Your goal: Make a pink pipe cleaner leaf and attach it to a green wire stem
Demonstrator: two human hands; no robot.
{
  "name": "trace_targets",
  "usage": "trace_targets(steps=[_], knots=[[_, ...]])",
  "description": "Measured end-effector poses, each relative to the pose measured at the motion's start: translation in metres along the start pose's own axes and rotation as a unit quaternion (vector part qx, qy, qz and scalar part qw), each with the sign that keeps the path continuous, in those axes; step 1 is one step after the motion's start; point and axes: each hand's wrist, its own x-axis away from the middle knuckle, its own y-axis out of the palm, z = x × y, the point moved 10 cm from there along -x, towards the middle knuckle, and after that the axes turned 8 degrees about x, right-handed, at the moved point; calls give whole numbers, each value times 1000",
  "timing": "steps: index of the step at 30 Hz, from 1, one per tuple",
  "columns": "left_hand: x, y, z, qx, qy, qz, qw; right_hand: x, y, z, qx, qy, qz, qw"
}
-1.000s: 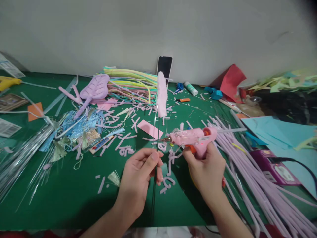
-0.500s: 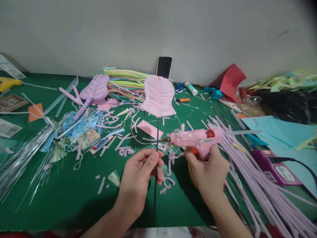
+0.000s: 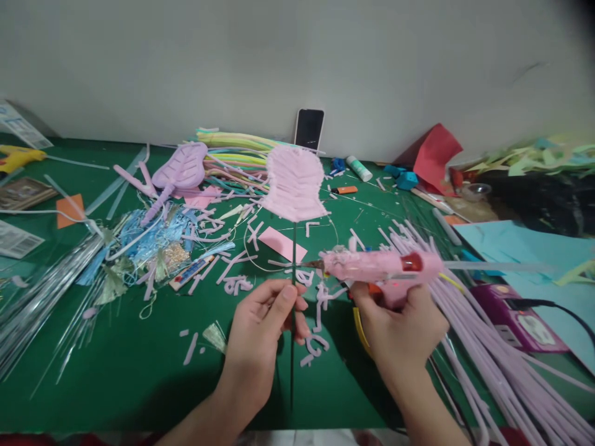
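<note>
Between thumb and fingers my left hand (image 3: 264,341) pinches a thin dark stick (image 3: 294,248) that stands upright. At the stick's top is a pink fuzzy ribbed panel (image 3: 295,183), with a thin wire loop (image 3: 246,244) hanging below it. My right hand (image 3: 402,337) is wrapped round the handle of a pink hot glue gun (image 3: 385,269). Its nozzle points left, close to the stick just above my left fingers; whether it touches I cannot tell. A clear glue stick (image 3: 493,266) sticks out of the gun's back end.
Lilac pipe cleaners (image 3: 483,334) lie at right beside a purple box (image 3: 515,319) with a cord. A lilac leaf-shaped fan (image 3: 180,167), blue tassels (image 3: 149,229) and silver strips (image 3: 41,297) lie at left. A phone (image 3: 309,129) leans on the wall; pink offcuts litter the green table (image 3: 139,359).
My right hand and the glue gun have shifted right, and the nozzle has drawn slightly back along the stick. The panel has turned and moved a little left; my left hand keeps its pinch.
</note>
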Motion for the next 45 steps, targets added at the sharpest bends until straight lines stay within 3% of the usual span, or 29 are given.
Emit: trace_targets(steps=[5,11,22,29,45], knots=[[-3,1,-6,56,-31,-16,998,-3,-9,14,-49,66,31,996],[-3,4,-11,118,-74,-34,990,-6,17,32,-189,107,-56,975],[0,7,-6,50,-18,-43,998,1,9,0,-49,-3,-33,998],[3,11,-2,38,-1,-52,998,2,10,7,-11,15,-31,999],[2,10,-3,45,-5,-49,998,2,9,1,5,-15,-24,1000]])
